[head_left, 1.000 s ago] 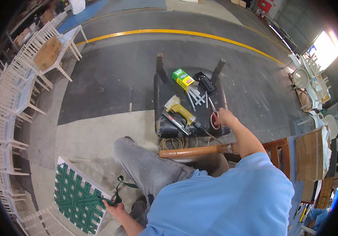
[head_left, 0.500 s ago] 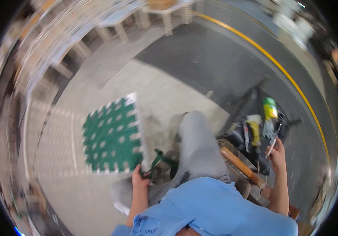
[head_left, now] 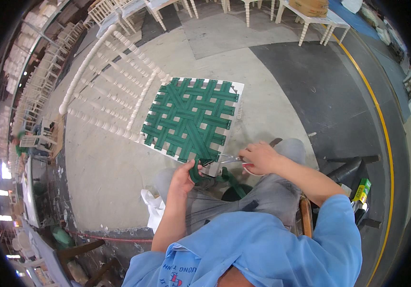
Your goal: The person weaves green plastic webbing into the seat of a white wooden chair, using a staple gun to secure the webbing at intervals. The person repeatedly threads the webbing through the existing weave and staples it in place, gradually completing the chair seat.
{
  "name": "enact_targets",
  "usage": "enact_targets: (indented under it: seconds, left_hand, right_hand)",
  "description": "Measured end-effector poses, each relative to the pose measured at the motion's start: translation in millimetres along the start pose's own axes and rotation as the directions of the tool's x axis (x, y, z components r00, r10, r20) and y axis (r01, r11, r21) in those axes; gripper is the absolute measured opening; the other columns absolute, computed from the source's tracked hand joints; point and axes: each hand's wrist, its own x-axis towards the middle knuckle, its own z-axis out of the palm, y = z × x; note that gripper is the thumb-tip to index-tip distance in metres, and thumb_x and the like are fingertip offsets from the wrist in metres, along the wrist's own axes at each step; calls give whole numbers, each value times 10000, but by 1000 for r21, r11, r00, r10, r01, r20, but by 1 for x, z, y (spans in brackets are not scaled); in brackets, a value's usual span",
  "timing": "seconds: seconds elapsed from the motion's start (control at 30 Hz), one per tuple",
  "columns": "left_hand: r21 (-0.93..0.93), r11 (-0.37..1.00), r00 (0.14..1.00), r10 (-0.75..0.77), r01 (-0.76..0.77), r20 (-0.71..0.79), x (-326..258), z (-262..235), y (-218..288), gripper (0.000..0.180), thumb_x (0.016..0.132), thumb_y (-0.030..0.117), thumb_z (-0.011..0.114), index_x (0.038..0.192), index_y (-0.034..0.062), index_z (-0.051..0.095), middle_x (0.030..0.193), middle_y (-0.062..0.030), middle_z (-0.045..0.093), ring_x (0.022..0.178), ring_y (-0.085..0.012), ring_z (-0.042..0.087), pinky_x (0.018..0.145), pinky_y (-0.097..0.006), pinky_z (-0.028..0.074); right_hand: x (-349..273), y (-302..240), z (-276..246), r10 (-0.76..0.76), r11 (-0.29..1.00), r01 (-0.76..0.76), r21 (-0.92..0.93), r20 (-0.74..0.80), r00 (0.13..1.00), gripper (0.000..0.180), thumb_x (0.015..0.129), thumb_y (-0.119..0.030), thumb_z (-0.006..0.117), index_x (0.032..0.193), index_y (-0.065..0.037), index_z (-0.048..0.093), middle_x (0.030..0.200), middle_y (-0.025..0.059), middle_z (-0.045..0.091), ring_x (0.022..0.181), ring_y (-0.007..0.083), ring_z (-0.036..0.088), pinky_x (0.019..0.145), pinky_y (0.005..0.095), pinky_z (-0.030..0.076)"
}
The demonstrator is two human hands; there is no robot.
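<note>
A white wooden chair point(head_left: 134, 115) with turned spindles stands before me, its seat woven with green webbing point(head_left: 186, 119). At the seat's near corner, my left hand point(head_left: 181, 178) is closed on a loose green strap point(head_left: 194, 172). My right hand point(head_left: 261, 158) grips scissors with a red handle point(head_left: 248, 165). Their metal blades point(head_left: 234, 159) point left, spread apart, toward the seat corner by the strap. More green strap point(head_left: 233, 183) hangs over a dark round container between my legs. Whether the blades touch the strap, I cannot tell.
On my right, a dark stool-like stand point(head_left: 349, 174) carries a green-and-yellow box point(head_left: 362, 190). A wooden handle point(head_left: 306, 216) rises beside my right thigh. White chairs and stools point(head_left: 306, 19) line the far side, one bearing a brown bundle point(head_left: 309, 7). A yellow line point(head_left: 380, 112) marks the floor.
My view has swung right-to-left toward the chair. My right hand has come from the tool stand to the seat corner with the scissors. My left hand still holds the strap.
</note>
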Motion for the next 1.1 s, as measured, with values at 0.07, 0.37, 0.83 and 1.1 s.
enact_targets:
  seconds: [0.07,0.37,0.83,1.1]
  left_hand:
    - [39,999,999,30,-30,-13,4,8,8,259,1031,213,616,1149,-16,628,921,-115,716,746,-211,689,678,-360,593]
    - [204,977,996,73,-64,-40,-1,26,14,240,1021,169,630,1133,-42,621,942,-122,701,778,-211,701,643,-348,591]
    - [243,968,972,-1,-58,236,-38,21,5,242,1039,183,596,1198,5,637,990,-115,729,794,-207,702,707,-333,590]
    - [371,900,932,-312,229,182,18,54,-111,316,1045,206,590,1294,11,590,1119,-130,707,995,-261,687,816,-424,596]
  right_hand:
    - [27,3,15,-77,994,80,-75,44,996,508,814,-496,767,1173,-169,619,1034,102,644,1021,317,657,888,447,474]
    - [83,-5,55,-214,944,214,-252,27,976,450,783,-457,766,1129,-205,626,984,99,649,954,261,670,831,433,459]
    - [19,22,-13,251,960,-225,168,-159,955,407,855,-387,769,1168,-153,653,949,111,742,872,375,711,735,476,556]
    - [-234,6,-34,941,261,-795,547,-328,83,612,844,-478,808,1289,-125,580,939,171,731,894,371,722,758,445,553]
